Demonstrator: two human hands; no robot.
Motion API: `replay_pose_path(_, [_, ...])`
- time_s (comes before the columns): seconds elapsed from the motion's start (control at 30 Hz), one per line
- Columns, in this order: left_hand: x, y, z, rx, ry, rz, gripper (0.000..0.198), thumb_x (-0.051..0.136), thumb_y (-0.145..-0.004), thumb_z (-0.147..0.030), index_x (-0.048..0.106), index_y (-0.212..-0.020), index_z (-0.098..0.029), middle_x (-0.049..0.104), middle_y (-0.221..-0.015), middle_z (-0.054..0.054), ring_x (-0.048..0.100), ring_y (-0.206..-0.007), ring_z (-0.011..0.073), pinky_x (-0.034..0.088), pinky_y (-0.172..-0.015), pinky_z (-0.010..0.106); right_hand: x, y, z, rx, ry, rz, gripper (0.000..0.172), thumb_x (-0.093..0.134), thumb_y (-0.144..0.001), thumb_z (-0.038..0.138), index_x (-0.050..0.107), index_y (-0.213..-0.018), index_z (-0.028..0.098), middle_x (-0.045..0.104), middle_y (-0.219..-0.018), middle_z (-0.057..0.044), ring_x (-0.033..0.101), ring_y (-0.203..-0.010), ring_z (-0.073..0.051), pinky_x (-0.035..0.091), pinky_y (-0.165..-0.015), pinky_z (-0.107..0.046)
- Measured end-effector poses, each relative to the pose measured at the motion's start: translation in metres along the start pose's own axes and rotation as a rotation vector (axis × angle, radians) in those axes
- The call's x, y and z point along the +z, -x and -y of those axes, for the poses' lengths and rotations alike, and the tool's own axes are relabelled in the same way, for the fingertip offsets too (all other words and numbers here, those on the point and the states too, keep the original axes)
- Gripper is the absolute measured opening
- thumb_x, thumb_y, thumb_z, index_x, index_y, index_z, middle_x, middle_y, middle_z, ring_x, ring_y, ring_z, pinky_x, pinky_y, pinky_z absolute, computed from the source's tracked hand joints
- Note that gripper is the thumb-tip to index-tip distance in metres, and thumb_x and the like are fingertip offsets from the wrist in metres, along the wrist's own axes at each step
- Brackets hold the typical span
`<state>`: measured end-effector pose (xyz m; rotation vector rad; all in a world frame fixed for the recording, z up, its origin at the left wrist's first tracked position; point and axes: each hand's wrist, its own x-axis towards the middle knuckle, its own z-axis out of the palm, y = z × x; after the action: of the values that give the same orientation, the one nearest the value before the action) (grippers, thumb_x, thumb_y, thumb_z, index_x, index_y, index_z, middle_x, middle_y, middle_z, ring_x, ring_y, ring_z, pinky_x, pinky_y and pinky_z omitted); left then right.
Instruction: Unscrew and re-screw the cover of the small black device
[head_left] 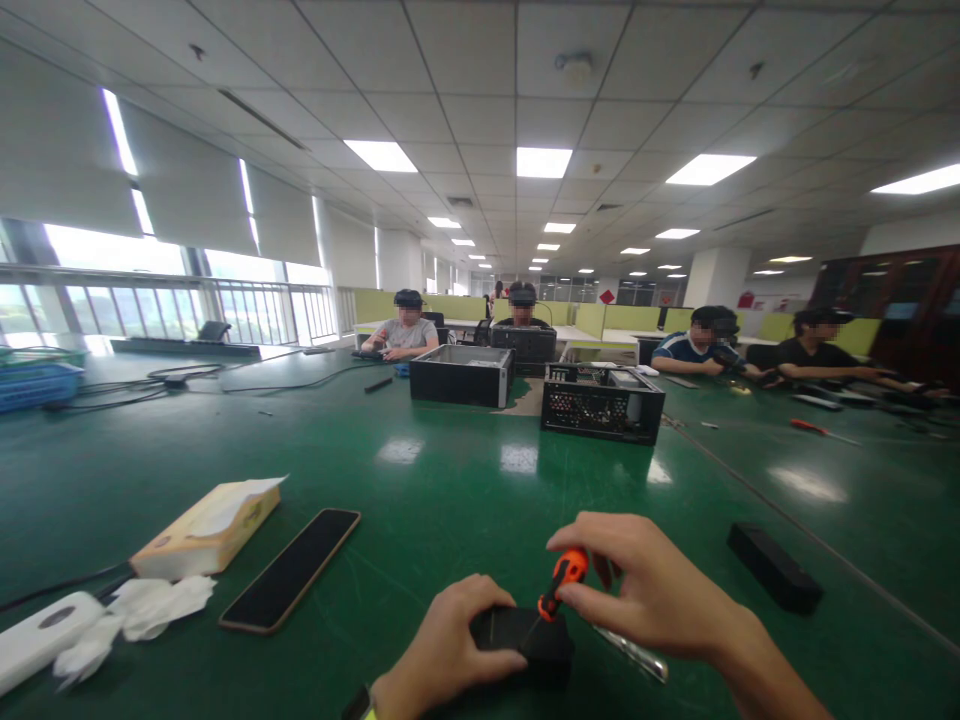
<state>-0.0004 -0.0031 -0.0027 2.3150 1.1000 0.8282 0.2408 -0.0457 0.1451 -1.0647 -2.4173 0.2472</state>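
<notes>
My left hand (448,645) is closed over a small black box (536,640) that rests on the green table (465,490) at the near edge. My right hand (645,590) pinches the orange and black handle of a small screwdriver (561,582), whose tip points down onto the top of the box. A thin silvery tool (634,655) lies on the table just under my right hand.
A phone (292,580) lies face up to the left, beside a tissue box (210,528), crumpled tissues (150,610) and a white power bank (41,640). Another black block (772,568) sits to the right. Open computer cases (600,402) stand mid-table. Several people work at the far side.
</notes>
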Motion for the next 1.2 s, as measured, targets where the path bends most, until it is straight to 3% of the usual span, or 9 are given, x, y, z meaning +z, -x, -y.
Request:
replay_pose_path(0.27, [0.001,0.0,0.001,0.011,0.012,0.001,0.042,0.082,-0.068,-0.049,0.072,-0.098,-0.021,0.069,-0.091,0.004,0.063,-0.084,0.0229,0.043,-0.075,0.029,0.001,0.0,-0.001,-0.025,-0.055,0.004,0.03,0.062,-0.077,0.016,0.065,-0.106,0.022,0.066,-0.088,0.001,0.054,-0.067,-0.012,0.04,-0.064,-0.024])
replay_pose_path(0.37, [0.001,0.0,0.001,0.004,0.0,0.002,0.042,0.083,-0.068,-0.047,0.071,-0.099,-0.021,0.069,-0.092,0.004,0.063,-0.084,0.0229,0.043,-0.075,0.029,0.002,0.0,-0.003,0.011,-0.013,-0.009,0.011,0.068,-0.078,0.024,0.065,-0.088,0.02,0.063,-0.076,0.003,0.052,-0.064,-0.012,0.036,-0.061,-0.023])
replay_pose_path(0.5, [0.001,0.0,0.002,0.001,-0.003,-0.002,0.044,0.083,-0.067,-0.048,0.071,-0.099,-0.021,0.069,-0.092,0.004,0.062,-0.085,0.0228,0.043,-0.076,0.029,0.004,-0.001,-0.005,0.069,0.062,-0.035,0.03,0.075,-0.074,0.037,0.054,-0.063,0.018,0.052,-0.061,0.006,0.044,-0.057,-0.01,0.026,-0.054,-0.023])
replay_pose_path(0.63, [0.001,-0.001,0.002,0.004,0.006,-0.003,0.044,0.082,-0.068,-0.049,0.071,-0.099,-0.02,0.069,-0.092,0.004,0.063,-0.085,0.0233,0.044,-0.077,0.029,0.005,-0.001,-0.004,0.025,0.03,-0.029,0.011,0.07,-0.077,0.027,0.062,-0.076,0.019,0.057,-0.068,0.005,0.048,-0.061,-0.011,0.031,-0.057,-0.023])
replay_pose_path(0.7, [0.001,-0.001,0.003,0.006,0.01,-0.002,0.043,0.083,-0.068,-0.048,0.071,-0.099,-0.021,0.069,-0.093,0.004,0.063,-0.086,0.0234,0.044,-0.077,0.029,0.003,0.0,-0.002,0.005,-0.003,-0.022,0.011,0.067,-0.076,0.021,0.065,-0.086,0.02,0.061,-0.074,0.003,0.051,-0.064,-0.012,0.035,-0.06,-0.023])
replay_pose_path(0.83, [0.002,-0.001,0.003,0.003,0.013,0.0,0.041,0.083,-0.068,-0.045,0.071,-0.098,-0.021,0.069,-0.093,0.004,0.063,-0.086,0.0228,0.044,-0.077,0.029,-0.002,-0.001,-0.006,0.096,-0.047,-0.109,0.006,0.067,-0.077,0.023,0.066,-0.081,0.019,0.064,-0.073,0.002,0.055,-0.065,-0.013,0.039,-0.062,-0.025])
replay_pose_path(1.0, [0.001,-0.002,0.0,-0.027,-0.013,0.0,0.037,0.084,-0.066,-0.039,0.071,-0.095,-0.02,0.069,-0.092,0.004,0.063,-0.085,0.0229,0.044,-0.078,0.029,0.005,-0.005,-0.052,0.311,-0.102,-0.24,0.022,0.064,-0.083,0.041,0.067,-0.088,0.019,0.068,-0.077,0.0,0.058,-0.065,-0.016,0.04,-0.058,-0.026])
replay_pose_path(1.2, [0.002,-0.002,-0.001,-0.014,-0.014,0.007,0.036,0.084,-0.067,-0.036,0.071,-0.096,-0.02,0.069,-0.092,0.003,0.062,-0.085,0.022,0.044,-0.077,0.028,0.077,0.028,-0.116,0.542,-0.056,-0.224,0.019,0.058,-0.084,0.037,0.065,-0.085,0.02,0.07,-0.081,-0.003,0.064,-0.075,-0.02,0.045,-0.069,-0.029])
